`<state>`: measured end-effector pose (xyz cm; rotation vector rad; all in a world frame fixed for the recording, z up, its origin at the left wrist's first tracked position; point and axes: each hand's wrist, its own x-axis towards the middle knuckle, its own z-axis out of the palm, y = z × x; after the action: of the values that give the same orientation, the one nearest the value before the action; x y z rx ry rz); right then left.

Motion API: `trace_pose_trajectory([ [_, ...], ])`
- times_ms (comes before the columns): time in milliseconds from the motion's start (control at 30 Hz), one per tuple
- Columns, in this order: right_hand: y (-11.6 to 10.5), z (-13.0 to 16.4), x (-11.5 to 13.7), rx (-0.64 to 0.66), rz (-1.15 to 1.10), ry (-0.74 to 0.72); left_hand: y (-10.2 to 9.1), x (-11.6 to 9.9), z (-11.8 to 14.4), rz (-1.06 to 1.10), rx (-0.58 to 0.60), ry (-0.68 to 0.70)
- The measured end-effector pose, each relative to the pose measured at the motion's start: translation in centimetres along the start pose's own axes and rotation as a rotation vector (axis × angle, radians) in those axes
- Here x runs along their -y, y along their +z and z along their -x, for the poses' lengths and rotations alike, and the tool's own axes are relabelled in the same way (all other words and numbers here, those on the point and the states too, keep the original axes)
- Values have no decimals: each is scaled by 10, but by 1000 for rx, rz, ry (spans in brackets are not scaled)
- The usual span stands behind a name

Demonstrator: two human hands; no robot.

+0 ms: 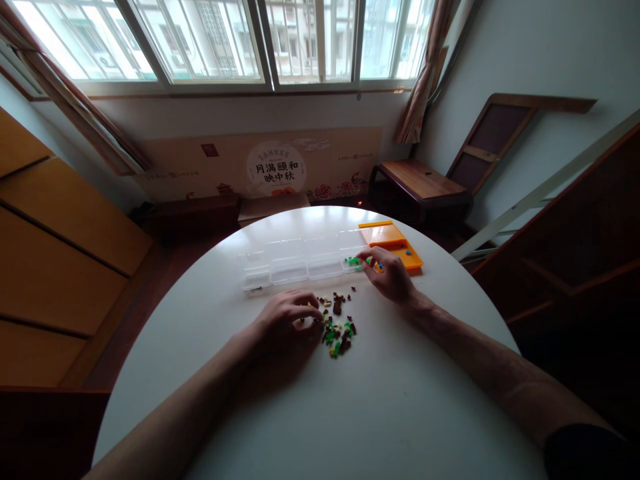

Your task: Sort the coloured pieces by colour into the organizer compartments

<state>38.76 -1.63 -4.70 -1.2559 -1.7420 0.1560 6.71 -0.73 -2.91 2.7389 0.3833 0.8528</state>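
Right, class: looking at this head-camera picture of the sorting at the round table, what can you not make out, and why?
- Head view: whatever the left hand pinches, hidden by its own fingers at the pile of small bricks.
- Head view: the brick shapes, too small.
- Head view: what the right hand grips at the clear box, covered by fingertips.
- Head view: the near edge of the table, cut off by the frame.

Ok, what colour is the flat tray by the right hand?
Orange; the tray shows clearly in the head view, just beyond the right hand.
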Motion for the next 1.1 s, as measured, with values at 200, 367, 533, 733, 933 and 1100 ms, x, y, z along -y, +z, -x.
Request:
trace_pose_trajectory([
  [200,1,5,13,79,-31,-98,1,4,-3,67,-116,-21],
  [367,6,11,36,218,-89,-255,1,6,-5,85,-161,-42],
  [533,14,16,46,309,-68,-371,3,7,-4,52,-167,-22],
  [733,18,17,43,337,-124,-395,7,0,-7,32,-240,-17],
  [933,18,17,43,332,-146,-418,9,-4,-11,35,-230,-1],
  [1100,16,17,46,327,-161,-405,8,-3,-11,22,-222,4],
])
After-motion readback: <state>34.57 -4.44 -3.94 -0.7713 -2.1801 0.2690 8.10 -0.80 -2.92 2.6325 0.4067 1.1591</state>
